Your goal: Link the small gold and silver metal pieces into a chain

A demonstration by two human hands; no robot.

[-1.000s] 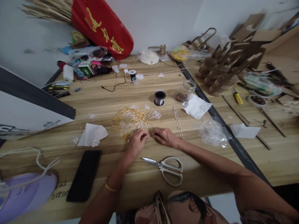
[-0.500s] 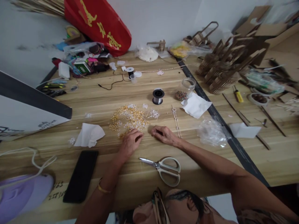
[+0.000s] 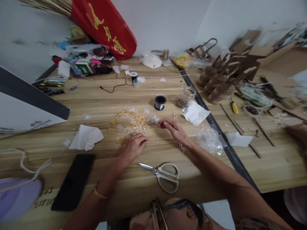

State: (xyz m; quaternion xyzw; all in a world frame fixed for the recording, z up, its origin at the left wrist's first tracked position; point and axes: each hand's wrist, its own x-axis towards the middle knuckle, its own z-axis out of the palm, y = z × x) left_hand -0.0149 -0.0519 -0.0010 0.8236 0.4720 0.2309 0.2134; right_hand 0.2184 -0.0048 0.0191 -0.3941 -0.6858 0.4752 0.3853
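Observation:
My left hand [image 3: 135,145] rests on the table at the lower edge of a loose pile of gold and silver beads [image 3: 137,123]. Its fingers are curled together, and anything they hold is too small to make out. My right hand [image 3: 174,129] has its fingertips pressed together beside a little heap of silver pins [image 3: 154,119]; I cannot tell what is in them. A thin silver chain [image 3: 181,147] lies partly hidden under the right hand and wrist. Below both hands lie scissors [image 3: 165,174] with pale handles, blades partly apart.
A wire spool [image 3: 160,103] and a glass jar [image 3: 188,95] with beads stand behind the hands. Around them lie a phone [image 3: 73,182], white paper [image 3: 86,137], and a clear plastic bag [image 3: 210,140]. Small woven baskets [image 3: 217,80] crowd the right side; another person's hand [image 3: 298,131] shows at the right edge.
My right hand has moved forward, away from my body, to the silver pins and over the chain. My left hand stays by the beads. The view has shifted a little, and a hand appears at far right.

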